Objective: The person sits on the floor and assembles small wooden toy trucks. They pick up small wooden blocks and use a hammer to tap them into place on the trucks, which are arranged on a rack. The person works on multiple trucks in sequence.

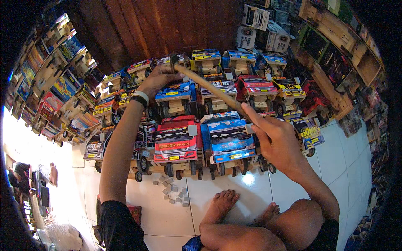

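Note:
My right hand [274,140] grips the lower end of a long wooden hammer handle [209,87] that slants up and to the left. The hammer's dark head [173,60] rests against my left hand [155,79], which is stretched far forward with its fingers curled over a toy truck in the back rows. A dark wristband sits on that wrist. Below the handle stand a red wooden toy truck [178,142] and a blue one [228,138] at the front of the pile. What my left fingers pinch is hidden.
Several rows of painted wooden toy trucks [255,90] cover the white tiled floor [335,167]. More trucks are stacked at the left [63,88]. Small grey blocks [173,192] lie loose near my bare feet [222,205]. Wooden frames [335,29] and boxes stand at the back right.

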A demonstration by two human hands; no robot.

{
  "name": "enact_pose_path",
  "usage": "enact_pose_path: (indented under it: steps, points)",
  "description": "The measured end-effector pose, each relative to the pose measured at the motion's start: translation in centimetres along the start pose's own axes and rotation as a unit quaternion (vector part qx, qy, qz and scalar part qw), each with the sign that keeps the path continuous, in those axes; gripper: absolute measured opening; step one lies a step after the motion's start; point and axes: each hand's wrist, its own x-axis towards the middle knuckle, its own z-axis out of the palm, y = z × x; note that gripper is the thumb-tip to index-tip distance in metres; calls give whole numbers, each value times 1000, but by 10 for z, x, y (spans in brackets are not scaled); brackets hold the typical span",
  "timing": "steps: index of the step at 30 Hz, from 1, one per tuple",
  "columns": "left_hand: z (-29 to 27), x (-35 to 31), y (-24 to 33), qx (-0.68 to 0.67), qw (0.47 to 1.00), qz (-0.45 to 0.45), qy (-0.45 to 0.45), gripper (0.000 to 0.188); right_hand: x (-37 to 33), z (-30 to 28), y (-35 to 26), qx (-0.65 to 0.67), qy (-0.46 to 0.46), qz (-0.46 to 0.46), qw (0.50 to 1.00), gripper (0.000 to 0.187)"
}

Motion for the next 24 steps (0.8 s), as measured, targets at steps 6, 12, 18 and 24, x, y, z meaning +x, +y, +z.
enact_pose_path:
  steps: [6, 12, 18, 24]
  points:
    - [-4, 3, 4, 62, 997, 45, -31, 19, -1, -14, -5, 10, -28, 52, 998, 59]
    - [-4, -15, 40, 267, 948, 158, -75, 70, -17, -55, -11, 51, 74, 65, 994, 53]
    - [6, -34, 49, 388, 896, 160, -145, 106, -45, -84, -17, 130, 106, 122, 978, 51]
    - [6, -31, 38, 383, 891, 203, -136, 102, -62, -93, -10, 113, 80, 135, 981, 52]
